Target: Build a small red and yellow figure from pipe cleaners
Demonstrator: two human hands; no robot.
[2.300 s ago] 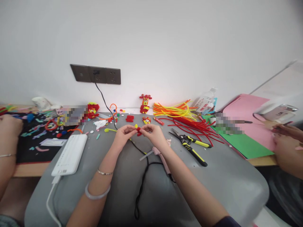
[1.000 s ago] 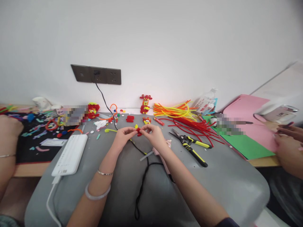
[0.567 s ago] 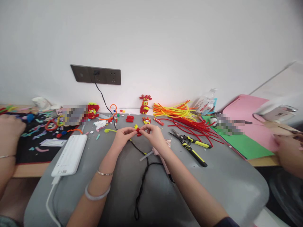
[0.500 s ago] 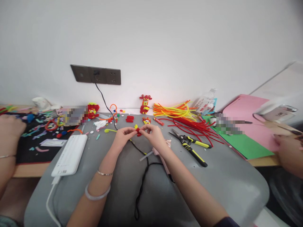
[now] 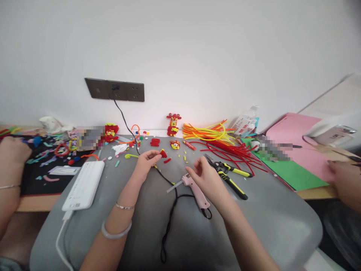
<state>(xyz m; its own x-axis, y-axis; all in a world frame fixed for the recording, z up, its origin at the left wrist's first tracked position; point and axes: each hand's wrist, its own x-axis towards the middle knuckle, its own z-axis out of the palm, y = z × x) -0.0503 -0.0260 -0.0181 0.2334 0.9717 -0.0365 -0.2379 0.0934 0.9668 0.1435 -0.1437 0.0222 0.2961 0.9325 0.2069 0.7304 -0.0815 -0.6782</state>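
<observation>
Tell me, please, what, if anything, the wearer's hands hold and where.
Left hand: small red piece, pinched by its left edge; right hand: nothing visible.

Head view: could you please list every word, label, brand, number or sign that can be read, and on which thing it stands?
No text is certain.
Silver-ended container: perhaps "5", blurred.
Clear bottle: red label marks, too blurred.
Red strip: pale marks, too small.
White power bank: print too small.
</observation>
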